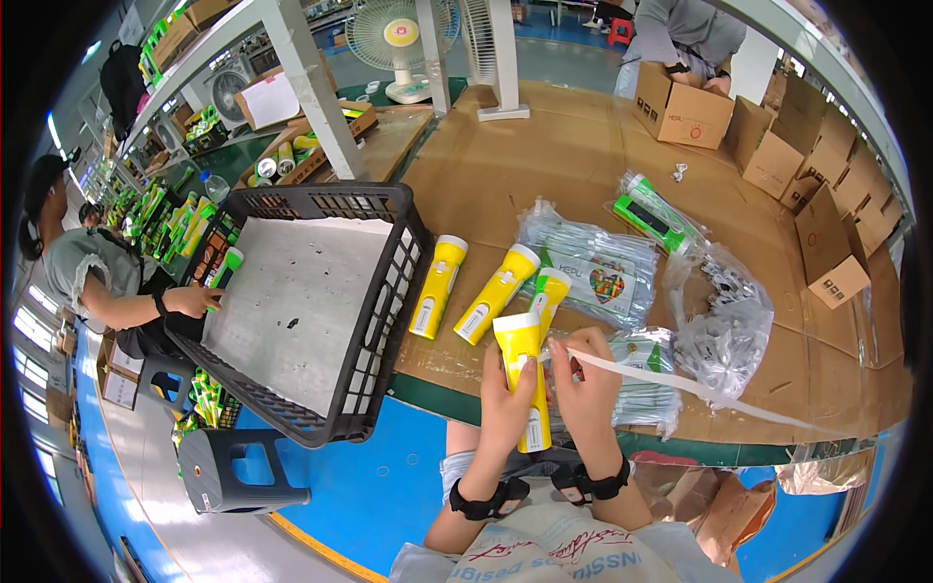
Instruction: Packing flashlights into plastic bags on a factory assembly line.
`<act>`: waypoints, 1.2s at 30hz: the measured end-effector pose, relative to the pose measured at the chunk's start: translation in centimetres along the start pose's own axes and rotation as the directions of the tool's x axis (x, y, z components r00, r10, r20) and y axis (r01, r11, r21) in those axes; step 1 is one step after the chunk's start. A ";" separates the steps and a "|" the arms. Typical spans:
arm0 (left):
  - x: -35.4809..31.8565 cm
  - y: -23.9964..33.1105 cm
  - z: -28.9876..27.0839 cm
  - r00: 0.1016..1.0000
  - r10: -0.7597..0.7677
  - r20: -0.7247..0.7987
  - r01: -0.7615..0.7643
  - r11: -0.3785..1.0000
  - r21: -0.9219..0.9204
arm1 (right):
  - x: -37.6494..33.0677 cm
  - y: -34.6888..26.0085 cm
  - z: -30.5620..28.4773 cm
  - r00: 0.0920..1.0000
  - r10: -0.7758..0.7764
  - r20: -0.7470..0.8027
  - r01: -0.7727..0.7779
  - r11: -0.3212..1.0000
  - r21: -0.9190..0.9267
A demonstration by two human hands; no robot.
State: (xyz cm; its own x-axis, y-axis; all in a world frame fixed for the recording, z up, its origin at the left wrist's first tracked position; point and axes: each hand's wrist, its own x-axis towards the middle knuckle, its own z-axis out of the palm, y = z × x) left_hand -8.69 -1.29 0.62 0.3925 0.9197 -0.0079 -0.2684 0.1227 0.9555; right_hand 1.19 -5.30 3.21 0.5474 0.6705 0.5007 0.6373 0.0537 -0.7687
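Note:
Upright in my left hand (503,416) is a yellow flashlight (519,342) with a white head rim, the fingers wrapped round its body. My right hand (589,391) is closed beside it, thumb and forefinger pinching one end of a long, narrow white strip (685,387). That strip trails away to the right over the table edge area. Just beyond my hands lie more yellow flashlights: one by the crate (439,288), a second (498,294) in the middle and a third (550,297) partly behind the held one.
A black plastic crate (398,267) lined with white sheet stands left; a co-worker's hand (194,299) reaches over its far side. Flat plastic bags (583,255), a bag of white cables (724,316) and a green-white flashlight (651,222) lie right. Cartons (695,117) line the far right.

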 end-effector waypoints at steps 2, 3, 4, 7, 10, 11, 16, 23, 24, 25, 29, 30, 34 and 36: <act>0.1 0.2 -0.3 0.999 0.033 -0.024 -0.030 0.996 0.083 | 0.0 0.2 -0.1 0.999 -0.037 0.021 0.037 0.998 -0.044; 0.2 0.3 -0.5 0.997 0.067 -0.043 -0.059 0.984 0.165 | -0.1 0.1 -0.1 0.971 -0.238 0.008 0.238 0.968 -0.076; 0.4 0.2 -0.6 0.996 0.068 -0.049 -0.059 0.984 0.166 | -0.3 0.0 -0.1 0.903 -0.429 0.002 0.427 0.898 -0.108; 1.4 -0.4 -1.2 0.966 0.253 -0.050 -0.226 0.923 0.310 | -1.0 0.0 0.6 0.910 -0.412 -0.038 0.410 0.911 -0.050; 3.7 -0.7 -2.8 0.964 0.167 -0.205 -0.114 0.962 0.250 | -1.7 -1.4 -0.5 0.898 -0.420 -0.131 0.427 0.904 0.026; 4.8 -0.2 -4.2 0.962 0.117 -0.246 -0.043 0.957 0.287 | -2.0 -3.3 -2.0 0.891 -0.441 -0.110 0.450 0.889 0.083; 9.7 1.8 -5.1 0.926 0.378 -0.028 -0.233 0.626 0.744 | -0.3 -2.2 0.5 0.960 -0.279 -0.019 0.280 0.952 0.122; 11.6 5.8 -5.5 0.903 0.375 0.210 -0.305 0.214 0.928 | 8.1 3.7 -7.4 0.987 0.119 0.107 -0.134 0.980 0.145; 10.5 7.6 -5.4 0.904 0.357 0.237 -0.330 0.227 0.916 | 10.7 5.7 -9.0 0.979 0.151 0.140 -0.167 0.980 0.110; 9.1 9.8 -5.5 0.916 0.272 0.296 -0.364 0.251 0.897 | 13.1 6.9 -10.4 0.981 0.128 0.145 -0.149 0.979 0.142; 3.9 20.0 -6.5 0.905 -0.022 0.425 -0.393 0.338 0.855 | 19.6 6.2 -16.8 0.985 0.070 0.155 -0.055 0.994 -0.097; 3.0 22.6 -7.6 0.913 -0.060 0.404 -0.361 0.342 0.867 | 21.4 4.5 -17.7 0.977 0.017 0.212 0.011 0.992 -0.129; 5.7 26.6 -13.6 0.973 0.024 0.231 -0.233 0.095 0.968 | 26.3 5.2 -20.3 0.973 -0.004 0.232 0.046 0.983 -0.180; 8.2 27.9 -18.3 0.992 0.049 0.117 -0.113 -0.070 0.991 | 26.0 4.1 -19.9 0.971 0.006 0.238 0.035 0.985 -0.167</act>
State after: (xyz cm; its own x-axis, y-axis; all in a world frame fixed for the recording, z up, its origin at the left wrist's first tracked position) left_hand -29.03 16.54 21.80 0.4791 0.8747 0.0735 0.8462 -0.4825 0.2263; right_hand 28.78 -2.39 20.99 0.4065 0.8277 0.3869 0.7377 -0.0475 -0.6734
